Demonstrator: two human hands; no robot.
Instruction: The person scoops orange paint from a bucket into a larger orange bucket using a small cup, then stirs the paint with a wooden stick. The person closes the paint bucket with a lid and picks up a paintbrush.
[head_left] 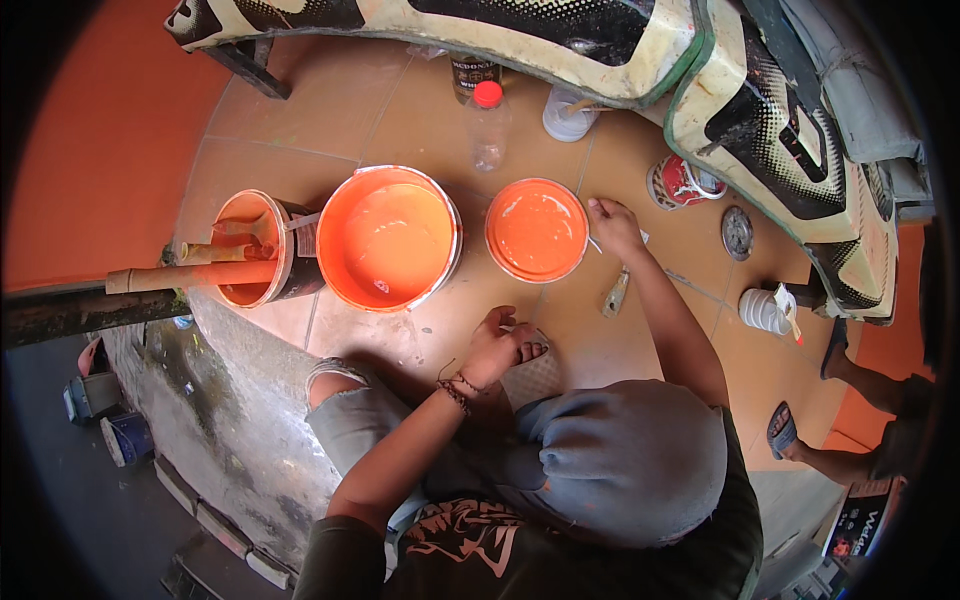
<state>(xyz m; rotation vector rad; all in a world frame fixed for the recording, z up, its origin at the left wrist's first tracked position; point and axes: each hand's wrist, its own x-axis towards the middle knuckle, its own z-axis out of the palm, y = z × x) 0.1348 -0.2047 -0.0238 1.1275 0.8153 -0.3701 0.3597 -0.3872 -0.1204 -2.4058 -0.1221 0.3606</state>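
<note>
My left hand (pixel 497 345) hangs over my knee with its fingers loosely bent and apart, holding nothing that shows. Just beyond it are the toes of a sandaled foot (pixel 533 372). My right hand (pixel 616 226) is closed at the right side of a round, orange-coated lid (pixel 537 230); whatever its fingers pinch is too small to make out. Below that hand lies a putty knife (pixel 616 293) with a worn handle. Left of the lid stands a white bucket of orange paint (pixel 395 235). Further left, a smaller paint-smeared bucket (pixel 262 293) holds several brushes with long handles (pixel 190 277).
A clear bottle with a red cap (pixel 488 125) and a plastic cup (pixel 568 118) stand beyond the lid. At right are a red-and-white tub (pixel 686 183), a metal disc (pixel 737 232) and stacked white cups (pixel 765 310). A patterned bench (pixel 480 45) curves overhead. Another person's feet (pixel 783 430) show at right.
</note>
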